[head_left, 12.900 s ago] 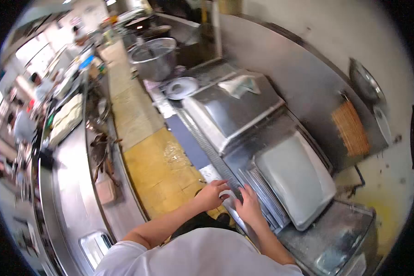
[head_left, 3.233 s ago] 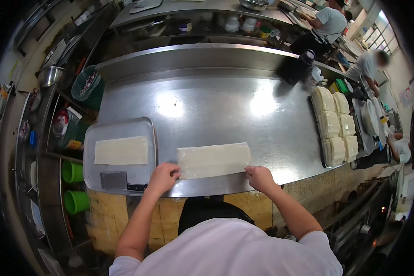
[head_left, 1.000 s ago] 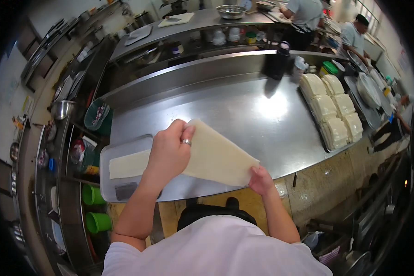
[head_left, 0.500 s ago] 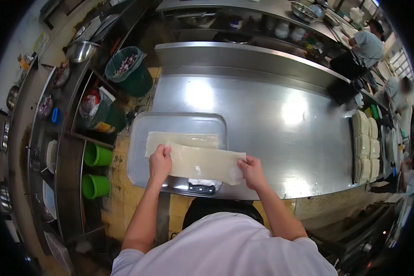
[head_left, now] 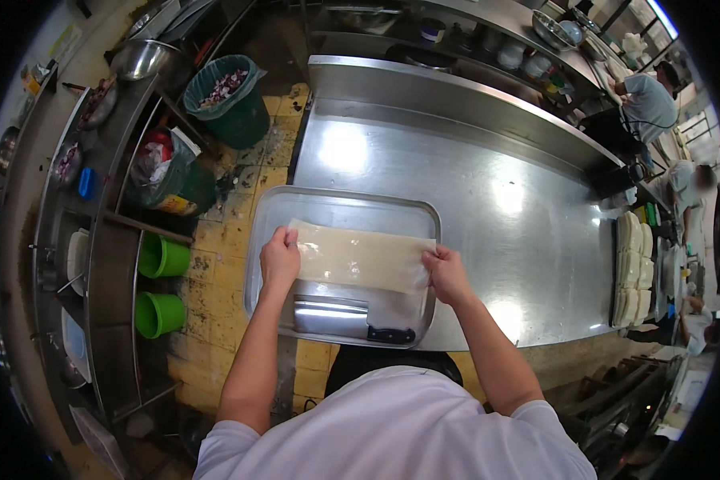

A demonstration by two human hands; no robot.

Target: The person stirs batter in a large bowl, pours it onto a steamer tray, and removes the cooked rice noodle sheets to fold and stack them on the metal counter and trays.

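While both hands (head_left: 281, 260) (head_left: 450, 277) hold sheet (head_left: 362, 260), tray (head_left: 336, 206) w/ cleaver (head_left: 332, 316), bin (head_left: 243, 124) w/ purplish pcs (head_left: 225, 86)

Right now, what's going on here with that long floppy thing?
Someone is holding a pale sheet, like flat dough, by its ends: the left hand has one end and the right hand the other. It's stretched out over a metal tray; I can't tell if it's touching down. A cleaver lies in the tray, on the person's side of the sheet.
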